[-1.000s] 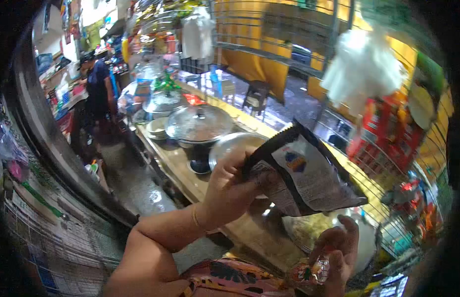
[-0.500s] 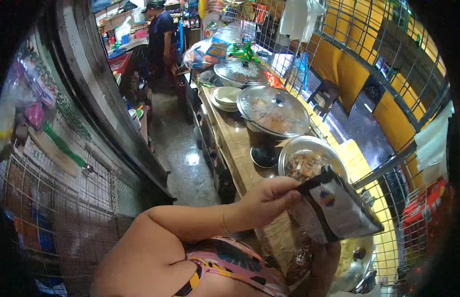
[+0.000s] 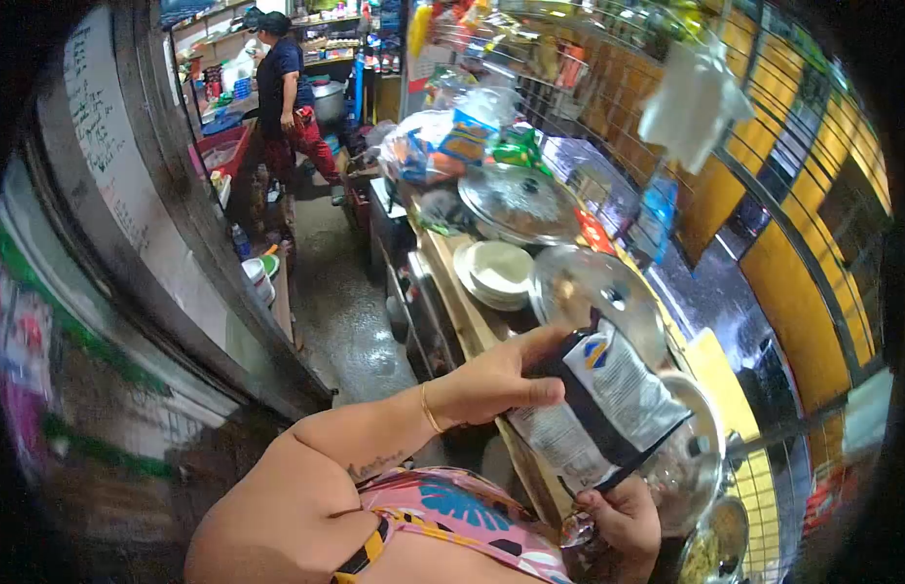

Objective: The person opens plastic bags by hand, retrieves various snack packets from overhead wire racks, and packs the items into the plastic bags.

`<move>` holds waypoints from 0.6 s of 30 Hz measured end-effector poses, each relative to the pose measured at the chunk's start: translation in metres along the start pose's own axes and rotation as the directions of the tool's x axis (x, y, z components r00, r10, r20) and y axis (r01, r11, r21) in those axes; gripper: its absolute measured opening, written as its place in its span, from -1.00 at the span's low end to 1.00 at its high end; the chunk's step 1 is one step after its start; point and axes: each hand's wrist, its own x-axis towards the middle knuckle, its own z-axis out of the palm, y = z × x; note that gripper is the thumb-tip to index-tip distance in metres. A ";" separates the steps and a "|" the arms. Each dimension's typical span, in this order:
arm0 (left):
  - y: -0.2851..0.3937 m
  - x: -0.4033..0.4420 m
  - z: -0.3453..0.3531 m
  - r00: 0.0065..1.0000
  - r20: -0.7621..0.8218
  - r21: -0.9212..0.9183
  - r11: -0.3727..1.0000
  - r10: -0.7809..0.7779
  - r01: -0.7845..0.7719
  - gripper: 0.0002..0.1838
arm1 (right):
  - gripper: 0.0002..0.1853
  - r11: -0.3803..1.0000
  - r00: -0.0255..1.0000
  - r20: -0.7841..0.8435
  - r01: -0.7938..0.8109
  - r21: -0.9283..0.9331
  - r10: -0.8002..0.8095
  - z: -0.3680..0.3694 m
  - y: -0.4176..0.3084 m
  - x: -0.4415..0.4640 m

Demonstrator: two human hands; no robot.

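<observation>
A black-and-silver printed packet (image 3: 618, 399) is tilted in front of my body, its side with small print facing me. My left hand (image 3: 518, 382) is closed on its upper left edge, thumb on the near face. At the packet's lower end is my right hand (image 3: 626, 526), fingers closed on a small, crumpled clear plastic bag (image 3: 577, 530); what is in the bag is hard to make out. The right hand's fingertips appear to touch the packet's bottom edge. Behind the packet stands a round metal pot (image 3: 707, 428), partly covered from view.
Glass-lidded pots (image 3: 525, 200) line the wooden counter (image 3: 462, 331), beside stacked pale plates (image 3: 499, 268). Another pot (image 3: 720, 545) sits low right. A wire grille (image 3: 803, 224) bounds the right. A wet aisle (image 3: 350, 282) leads to a person (image 3: 282, 88) in the back.
My view has swung, so the counter appears farther right. The packet has turned its printed side more toward me. My right hand shows more clearly, and the person at the back has changed stance.
</observation>
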 end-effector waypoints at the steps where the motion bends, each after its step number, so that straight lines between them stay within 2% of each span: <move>1: 0.016 -0.002 -0.016 1.000 -0.011 0.056 0.998 -0.023 0.023 -0.06 | -0.72 0.997 0.998 0.063 0.000 -0.082 0.005 0.010 -0.008 0.022; 2: 0.027 -0.005 -0.033 0.998 0.039 -0.021 0.999 -0.041 0.042 -0.02 | -0.70 0.992 0.992 0.101 -0.066 -0.104 0.076 0.021 -0.024 0.043; 3: 0.039 -0.009 -0.052 0.990 0.119 -0.009 0.997 -0.081 0.083 0.00 | -0.68 0.983 0.980 0.134 -0.131 -0.131 0.149 0.032 -0.047 0.061; 5: 0.054 -0.012 -0.085 0.975 0.178 -0.008 0.991 -0.133 0.136 -0.10 | -0.64 0.947 0.939 0.182 -0.257 -0.194 0.293 0.048 -0.081 0.089; 6: 0.058 -0.013 -0.098 0.977 0.142 0.062 0.987 -0.157 0.149 -0.17 | -0.61 0.987 0.968 0.211 -0.109 -0.122 0.133 0.049 -0.068 0.099; 8: 0.069 -0.011 -0.112 0.979 0.059 0.195 0.964 -0.195 0.180 -0.29 | -0.51 0.998 0.985 0.168 -0.023 -0.053 0.032 0.052 -0.068 0.119; 9: 0.073 -0.009 -0.113 0.984 0.098 0.231 0.966 -0.145 0.120 -0.33 | -0.46 1.000 0.989 0.149 0.019 -0.020 -0.016 0.054 -0.070 0.124; 10: 0.075 -0.007 -0.110 0.986 0.134 0.263 0.963 -0.098 0.059 -0.37 | -0.23 0.973 0.999 -0.043 0.000 0.230 0.010 0.066 -0.070 0.121; 11: 0.081 -0.006 -0.102 0.985 0.167 0.294 0.956 -0.051 -0.001 -0.41 | -0.19 0.969 0.999 -0.047 0.024 0.244 -0.013 0.066 -0.071 0.125; 12: 0.087 -0.005 -0.096 0.966 0.258 0.247 0.968 -0.016 -0.050 -0.42 | -0.15 0.964 0.998 -0.052 0.052 0.262 -0.040 0.065 -0.071 0.129; 13: 0.089 -0.003 -0.093 0.963 0.270 0.348 0.932 0.003 -0.101 -0.43 | -0.11 0.956 0.996 -0.060 0.081 0.284 -0.066 0.065 -0.069 0.131; 14: 0.090 0.000 -0.090 0.958 0.288 0.447 0.882 0.016 -0.149 -0.43 | -0.15 0.981 0.996 -0.027 0.089 0.172 -0.086 0.057 -0.065 0.131; 16: 0.085 0.008 -0.090 0.957 0.291 0.624 0.758 0.003 -0.192 -0.52 | -0.26 0.990 0.993 -0.106 0.056 0.128 -0.043 0.056 -0.055 0.133; 18: 0.088 0.013 -0.087 0.954 0.298 0.645 0.728 0.039 -0.231 -0.56 | -0.38 0.989 0.983 -0.184 0.001 0.147 0.026 0.059 -0.053 0.133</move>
